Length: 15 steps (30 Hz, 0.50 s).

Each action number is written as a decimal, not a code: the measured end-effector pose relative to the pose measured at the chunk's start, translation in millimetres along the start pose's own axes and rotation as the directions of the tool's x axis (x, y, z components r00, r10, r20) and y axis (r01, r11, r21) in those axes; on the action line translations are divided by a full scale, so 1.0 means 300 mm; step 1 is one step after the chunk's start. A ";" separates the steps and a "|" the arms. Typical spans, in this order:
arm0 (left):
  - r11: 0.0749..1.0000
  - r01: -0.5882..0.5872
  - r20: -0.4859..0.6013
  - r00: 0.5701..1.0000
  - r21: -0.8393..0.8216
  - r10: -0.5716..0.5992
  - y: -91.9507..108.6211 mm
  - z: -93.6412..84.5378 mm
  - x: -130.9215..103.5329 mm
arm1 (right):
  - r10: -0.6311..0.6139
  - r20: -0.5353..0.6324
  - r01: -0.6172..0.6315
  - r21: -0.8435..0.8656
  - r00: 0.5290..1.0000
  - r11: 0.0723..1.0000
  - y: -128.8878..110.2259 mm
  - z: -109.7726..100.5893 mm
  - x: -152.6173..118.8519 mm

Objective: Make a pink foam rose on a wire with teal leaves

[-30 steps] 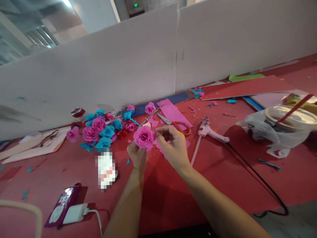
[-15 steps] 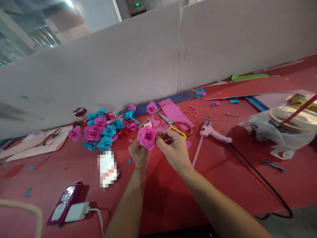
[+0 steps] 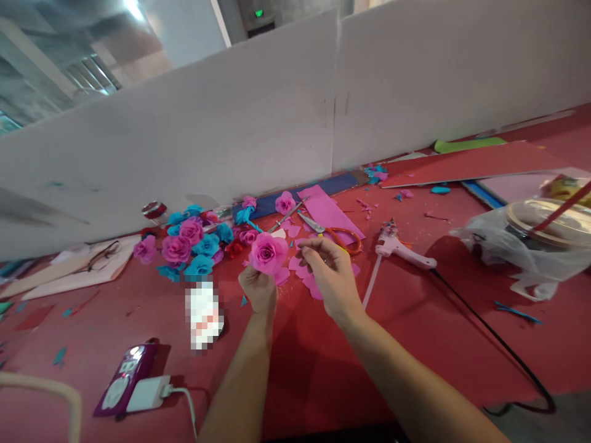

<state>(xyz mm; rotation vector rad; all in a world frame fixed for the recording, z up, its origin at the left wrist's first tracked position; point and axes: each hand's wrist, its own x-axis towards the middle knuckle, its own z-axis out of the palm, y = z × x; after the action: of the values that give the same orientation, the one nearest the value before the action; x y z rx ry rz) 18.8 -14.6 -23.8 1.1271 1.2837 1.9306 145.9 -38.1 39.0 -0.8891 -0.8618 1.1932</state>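
Note:
A pink paper rose [image 3: 266, 253] faces up, its underside held in the closed fingers of my left hand [image 3: 259, 288]. To its right, my right hand [image 3: 330, 271] is pinched, apart from the bloom; what sits between the fingertips is too small to make out. Loose pink petals [image 3: 314, 287] lie on the red table under and between the hands. Just beyond my right hand are scissors with orange and yellow handles [image 3: 347, 240] and a pink paper sheet [image 3: 327, 211].
Several pink, blue and red paper flowers [image 3: 198, 245] lie at left, near a purple power strip [image 3: 127, 378]. A pink glue gun [image 3: 406, 251] with a black cord rests at right, before a bag-wrapped container [image 3: 545, 240]. A white partition [image 3: 221, 129] stands behind.
My right hand has come away from the rose and moved slightly right. The rose has shifted a little left and up, still in my left hand. More loose petals show between the hands.

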 end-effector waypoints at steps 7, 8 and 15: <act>0.997 0.030 0.004 1.000 -0.069 -0.030 0.005 0.012 -0.004 | 0.178 0.154 -0.189 0.062 0.972 0.980 0.017 0.035 -0.030; 0.998 0.023 0.000 1.000 -0.052 -0.023 0.005 0.011 -0.006 | 0.168 0.143 -0.178 0.063 0.975 0.982 0.016 0.036 -0.033; 1.000 -0.015 0.011 1.000 -0.014 0.015 0.002 0.016 -0.009 | 0.083 0.085 -0.083 -0.007 0.993 0.997 0.006 0.020 -0.017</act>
<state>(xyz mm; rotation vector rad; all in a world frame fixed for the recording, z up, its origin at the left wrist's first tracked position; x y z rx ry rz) 24.2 -14.7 -23.3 1.1420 1.2580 1.9387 138.9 -42.1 39.5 -0.8896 -0.9033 1.3095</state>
